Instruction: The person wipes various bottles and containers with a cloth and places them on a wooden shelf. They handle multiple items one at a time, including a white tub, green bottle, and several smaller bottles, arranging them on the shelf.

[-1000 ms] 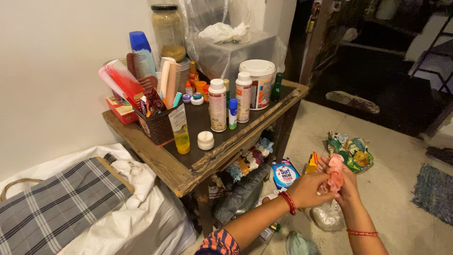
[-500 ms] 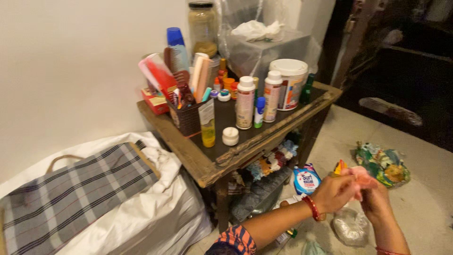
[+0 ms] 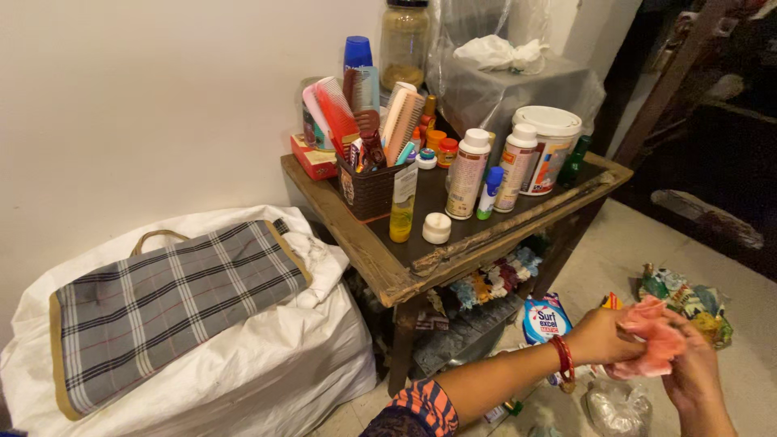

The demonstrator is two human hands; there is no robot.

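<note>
Both my hands hold a crumpled pink cloth (image 3: pixel 651 338) low at the right, above the floor. My left hand (image 3: pixel 603 337), with a red bangle at the wrist, grips its left side. My right hand (image 3: pixel 692 374) closes on its right side from below. A blue and white detergent packet (image 3: pixel 544 319) lies on the floor just left of my left hand. A clear plastic bag (image 3: pixel 615 407) sits under the hands.
A worn wooden table (image 3: pixel 368 255) holds a dark basket of combs (image 3: pixel 366 186), white bottles (image 3: pixel 469 174), a white tub (image 3: pixel 545 148), a yellow bottle (image 3: pixel 401 212) and a small white jar (image 3: pixel 436 228). A checked grey bag (image 3: pixel 174 303) lies on a white sack at left. Crumpled wrappers (image 3: pixel 684 301) lie on the floor at right.
The view has swung left, so the table and sack shifted right in frame. My hands stay closed on the pink cloth, now lower and further right.
</note>
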